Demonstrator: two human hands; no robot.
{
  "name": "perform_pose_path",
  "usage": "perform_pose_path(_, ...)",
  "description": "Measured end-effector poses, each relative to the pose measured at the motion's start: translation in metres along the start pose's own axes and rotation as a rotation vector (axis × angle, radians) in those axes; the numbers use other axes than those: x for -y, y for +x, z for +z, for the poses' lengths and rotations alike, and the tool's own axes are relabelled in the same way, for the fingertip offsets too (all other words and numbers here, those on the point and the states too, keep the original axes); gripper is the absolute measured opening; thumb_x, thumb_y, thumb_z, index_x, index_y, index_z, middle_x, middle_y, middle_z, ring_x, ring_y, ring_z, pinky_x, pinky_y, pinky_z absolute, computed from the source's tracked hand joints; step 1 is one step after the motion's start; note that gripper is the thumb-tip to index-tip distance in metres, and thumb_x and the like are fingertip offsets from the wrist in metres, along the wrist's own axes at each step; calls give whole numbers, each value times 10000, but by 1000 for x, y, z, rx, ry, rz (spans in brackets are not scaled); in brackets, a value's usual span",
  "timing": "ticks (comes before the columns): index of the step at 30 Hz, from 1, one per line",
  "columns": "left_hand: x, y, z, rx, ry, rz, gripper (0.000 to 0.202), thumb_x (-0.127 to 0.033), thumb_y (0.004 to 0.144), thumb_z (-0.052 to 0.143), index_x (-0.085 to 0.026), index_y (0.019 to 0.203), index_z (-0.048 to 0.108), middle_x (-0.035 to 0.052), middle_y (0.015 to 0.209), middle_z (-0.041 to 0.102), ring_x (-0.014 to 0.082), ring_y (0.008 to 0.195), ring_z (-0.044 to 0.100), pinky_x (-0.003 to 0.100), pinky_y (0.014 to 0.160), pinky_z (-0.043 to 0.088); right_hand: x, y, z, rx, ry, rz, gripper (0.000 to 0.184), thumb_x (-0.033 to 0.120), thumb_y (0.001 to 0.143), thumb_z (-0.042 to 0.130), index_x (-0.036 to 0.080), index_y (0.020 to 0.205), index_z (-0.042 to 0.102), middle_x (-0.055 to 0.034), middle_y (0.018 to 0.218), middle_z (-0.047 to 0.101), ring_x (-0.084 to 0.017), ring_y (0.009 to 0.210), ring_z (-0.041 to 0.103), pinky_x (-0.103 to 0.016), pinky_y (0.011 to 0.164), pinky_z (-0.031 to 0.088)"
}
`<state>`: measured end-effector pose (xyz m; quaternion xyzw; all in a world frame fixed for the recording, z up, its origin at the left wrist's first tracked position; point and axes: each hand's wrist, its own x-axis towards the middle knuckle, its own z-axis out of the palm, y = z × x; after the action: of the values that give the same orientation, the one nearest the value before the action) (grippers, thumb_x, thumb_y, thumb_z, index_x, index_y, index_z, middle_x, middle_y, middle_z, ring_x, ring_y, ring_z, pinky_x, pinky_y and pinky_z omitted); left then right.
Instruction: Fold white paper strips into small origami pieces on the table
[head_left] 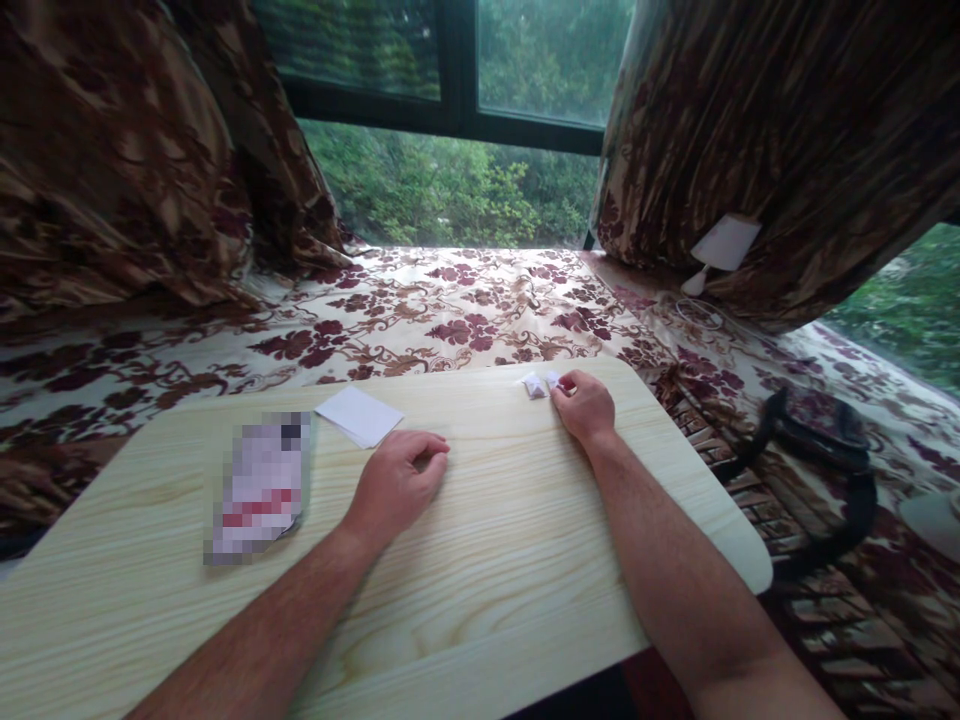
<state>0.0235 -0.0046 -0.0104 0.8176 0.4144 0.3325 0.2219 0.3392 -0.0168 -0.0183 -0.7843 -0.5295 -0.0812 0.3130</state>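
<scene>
My left hand (397, 482) rests on the pale wooden table (480, 560), its fingers curled loosely into a fist with nothing visible in them. A white square of paper (359, 415) lies just beyond it, to the left. My right hand (585, 405) reaches to the far edge of the table, fingers pinched at a small crumpled white piece of folded paper (537, 384), with something small and red at the fingertips.
A blurred flat packet (261, 487) lies on the table's left side. A floral cloth (450, 310) covers the surface beyond, with patterned curtains at both sides of a window. A dark bag with a strap (817, 440) sits to the right.
</scene>
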Motion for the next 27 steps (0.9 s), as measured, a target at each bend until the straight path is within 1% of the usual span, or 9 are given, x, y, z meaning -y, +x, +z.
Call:
perform_pose_path(8, 1, 0, -1, -4, 0, 0, 134, -274, 824, 578, -220, 841, 699, 37, 963, 722, 220, 955, 639, 378, 907, 486, 0, 0, 0, -13, 9, 27, 151, 338, 790, 618, 219, 879, 646, -48, 892, 694, -218, 854, 621, -308, 757, 437)
perform_pose_path(15, 0, 0, 0, -2, -11, -1, 148, -279, 829, 564, -215, 838, 697, 48, 959, 720, 226, 952, 639, 385, 905, 491, 7, 3, 4, 2, -20, 87, 239, 395, 778, 641, 223, 945, 638, -54, 901, 700, -226, 827, 616, -316, 719, 428)
perform_pose_path(20, -1, 0, 0, -6, -11, -4, 140, -275, 827, 568, -218, 842, 696, 47, 959, 722, 226, 947, 640, 385, 902, 495, 9, 4, 5, 19, -39, 97, 223, 361, 793, 624, 212, 958, 640, -70, 896, 703, -223, 829, 613, -316, 737, 429)
perform_pose_path(27, -1, 0, -1, 5, -4, -10, 142, -272, 832, 567, -213, 846, 695, 42, 974, 720, 217, 955, 639, 374, 914, 491, 8, 3, 5, 6, -12, 78, 208, 382, 797, 626, 221, 928, 638, -55, 884, 703, -222, 828, 617, -310, 731, 426)
